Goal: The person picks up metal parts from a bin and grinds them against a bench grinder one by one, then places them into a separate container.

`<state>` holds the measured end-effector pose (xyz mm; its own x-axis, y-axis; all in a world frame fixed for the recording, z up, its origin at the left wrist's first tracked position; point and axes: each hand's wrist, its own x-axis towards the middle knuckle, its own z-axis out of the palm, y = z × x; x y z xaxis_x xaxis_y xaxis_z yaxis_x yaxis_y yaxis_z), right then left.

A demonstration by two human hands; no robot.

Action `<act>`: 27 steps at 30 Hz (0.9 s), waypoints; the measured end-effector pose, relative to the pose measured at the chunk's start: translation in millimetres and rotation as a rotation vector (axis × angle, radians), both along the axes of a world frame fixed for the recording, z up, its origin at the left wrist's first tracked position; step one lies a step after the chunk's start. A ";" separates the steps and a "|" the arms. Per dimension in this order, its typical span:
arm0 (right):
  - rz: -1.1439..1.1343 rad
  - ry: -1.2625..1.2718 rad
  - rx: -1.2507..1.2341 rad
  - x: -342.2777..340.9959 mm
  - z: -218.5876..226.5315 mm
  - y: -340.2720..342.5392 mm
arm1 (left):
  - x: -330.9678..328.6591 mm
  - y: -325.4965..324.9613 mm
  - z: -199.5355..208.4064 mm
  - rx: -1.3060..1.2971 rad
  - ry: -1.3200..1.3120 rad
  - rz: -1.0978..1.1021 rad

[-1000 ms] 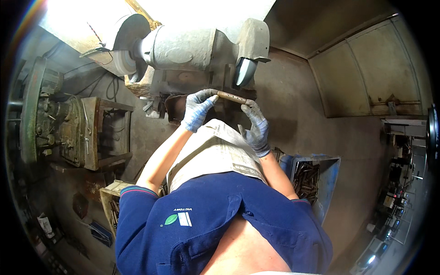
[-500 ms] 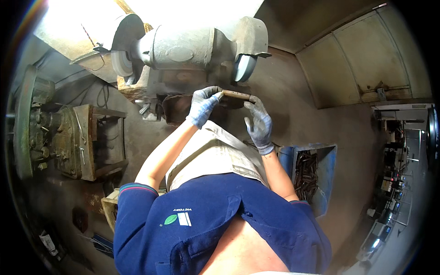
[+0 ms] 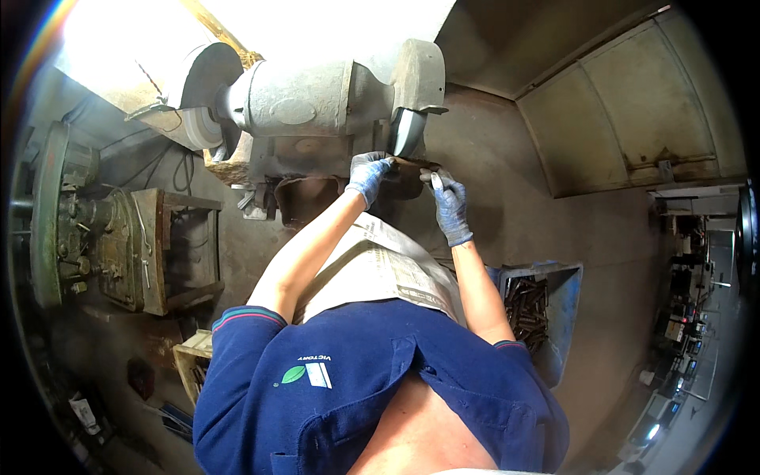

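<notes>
A short brown metal rod (image 3: pixel 411 163) spans the gap between my two gloved hands, level with the lower edge of the right grinding wheel (image 3: pixel 407 134) of a grey bench grinder (image 3: pixel 305 96). My left hand (image 3: pixel 368 176) is closed on the rod's left end. Fingers of my right hand (image 3: pixel 450 207) pinch its other end. Rod and wheel look close together; I cannot tell whether they touch. Blue-grey work gloves cover both hands. Small holes along the rod showed earlier but are hard to make out now.
A blue crate (image 3: pixel 567 321) with several brown metal pieces (image 3: pixel 526 307) stands by my right elbow. The grinder's left wheel (image 3: pixel 200 129) is exposed. At left stands a greenish machine (image 3: pixel 111 249); a pale crate (image 3: pixel 187 356) sits behind my left arm. Metal panels (image 3: pixel 633 103) line the far right.
My hands have brought the rod up to the right wheel's lower edge. My right fingers have closed more on its end. The view has shifted slightly.
</notes>
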<state>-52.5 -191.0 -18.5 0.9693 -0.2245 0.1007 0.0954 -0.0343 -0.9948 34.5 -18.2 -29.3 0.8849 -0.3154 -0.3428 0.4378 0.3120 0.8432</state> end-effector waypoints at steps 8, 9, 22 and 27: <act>0.033 -0.006 0.034 9.8 -16.9 16.2 | 3.3 14.3 7.2 0.031 0.039 0.097; 0.041 -0.010 0.056 10.5 -17.5 20.0 | 3.9 18.1 7.1 0.035 0.048 0.105; 0.091 -0.068 0.068 12.8 -10.1 53.5 | -1.0 59.1 13.4 0.015 -0.025 0.122; 0.090 -0.278 -0.393 -25.0 34.4 60.6 | -37.7 78.9 53.2 -0.090 -0.070 0.078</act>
